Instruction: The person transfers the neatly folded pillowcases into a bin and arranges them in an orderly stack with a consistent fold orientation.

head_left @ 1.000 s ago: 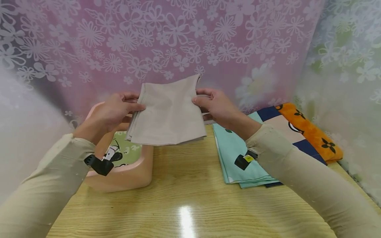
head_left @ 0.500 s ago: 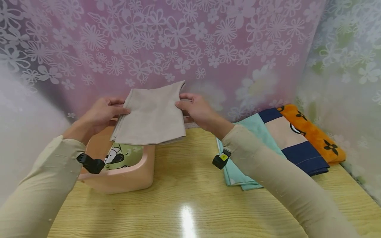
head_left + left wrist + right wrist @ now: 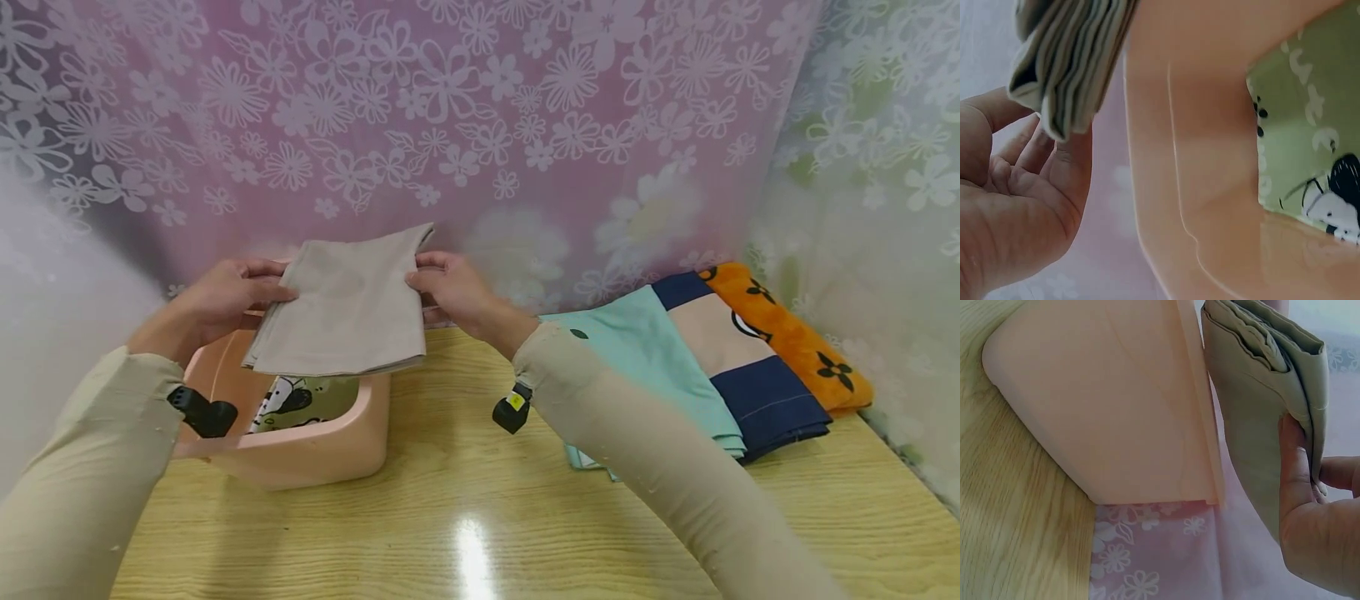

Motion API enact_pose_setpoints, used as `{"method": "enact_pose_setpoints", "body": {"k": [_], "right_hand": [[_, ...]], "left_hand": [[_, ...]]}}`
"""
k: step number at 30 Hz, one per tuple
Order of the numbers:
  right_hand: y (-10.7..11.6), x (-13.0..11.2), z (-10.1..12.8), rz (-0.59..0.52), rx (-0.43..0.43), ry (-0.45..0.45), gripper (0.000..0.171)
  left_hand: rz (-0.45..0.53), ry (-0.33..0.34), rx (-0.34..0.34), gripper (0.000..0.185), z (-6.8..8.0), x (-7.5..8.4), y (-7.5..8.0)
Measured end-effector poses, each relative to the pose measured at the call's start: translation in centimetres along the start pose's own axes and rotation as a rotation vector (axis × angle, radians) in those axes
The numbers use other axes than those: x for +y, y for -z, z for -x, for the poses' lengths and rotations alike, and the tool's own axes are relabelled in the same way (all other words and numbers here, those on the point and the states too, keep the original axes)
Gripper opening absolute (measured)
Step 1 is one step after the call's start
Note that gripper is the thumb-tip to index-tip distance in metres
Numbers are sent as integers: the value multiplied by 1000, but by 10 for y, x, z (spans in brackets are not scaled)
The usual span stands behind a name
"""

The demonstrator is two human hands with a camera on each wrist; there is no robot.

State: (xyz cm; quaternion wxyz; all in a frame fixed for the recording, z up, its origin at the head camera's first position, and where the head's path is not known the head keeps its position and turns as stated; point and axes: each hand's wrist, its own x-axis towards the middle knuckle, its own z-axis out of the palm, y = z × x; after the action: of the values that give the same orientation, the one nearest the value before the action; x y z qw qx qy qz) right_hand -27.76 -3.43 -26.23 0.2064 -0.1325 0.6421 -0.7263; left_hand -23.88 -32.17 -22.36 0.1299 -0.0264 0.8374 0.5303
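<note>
A pink curtain (image 3: 480, 125) printed with white flowers hangs across the far side, behind a wood-grain surface (image 3: 405, 533) that carries everything else. At the left stands a peach plastic tub (image 3: 307, 458), with rounded corners and a lipped rim. Inside it lies a green printed cloth (image 3: 1304, 119), bearing pale lettering and a black-and-white cartoon figure; part of it is hidden in the head view.

To the right, folded cloths lie side by side: a mint-green cloth (image 3: 637, 350), partly covered by the right sleeve (image 3: 645, 442); next a navy-and-beige cloth (image 3: 765, 387), its left part under the mint one; and, farthest right, an orange cloth (image 3: 795, 333) with dark flower motifs.

A folded beige cloth (image 3: 345, 308) is held up over the far part of the tub, tilted, its layers stacked at the left edge and one far corner peaking at the right. Whether it touches the rim cannot be told.

The left hand (image 3: 213, 300) grips the left edge, thumb on the upper face and fingers behind, the folded layers filling the gap between. The right hand (image 3: 465, 292) pinches the right edge likewise, thumb in front, fingers behind, with just the cloth's thickness parting them. A small black camera (image 3: 202, 412) sits on each wrist.
</note>
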Motion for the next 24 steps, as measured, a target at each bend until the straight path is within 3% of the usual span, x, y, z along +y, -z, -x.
{"method": "enact_pose_setpoints", "body": {"k": [8, 15, 24], "right_hand": [[-17, 9, -9, 35, -16, -2, 35], [-32, 16, -11, 45, -48, -18, 32], [-48, 23, -15, 43, -90, -1, 34]], "left_hand": [[-26, 54, -50, 59, 4, -14, 15], [-108, 94, -29, 56, 7, -24, 21], [-136, 104, -17, 58, 11, -39, 30]]}}
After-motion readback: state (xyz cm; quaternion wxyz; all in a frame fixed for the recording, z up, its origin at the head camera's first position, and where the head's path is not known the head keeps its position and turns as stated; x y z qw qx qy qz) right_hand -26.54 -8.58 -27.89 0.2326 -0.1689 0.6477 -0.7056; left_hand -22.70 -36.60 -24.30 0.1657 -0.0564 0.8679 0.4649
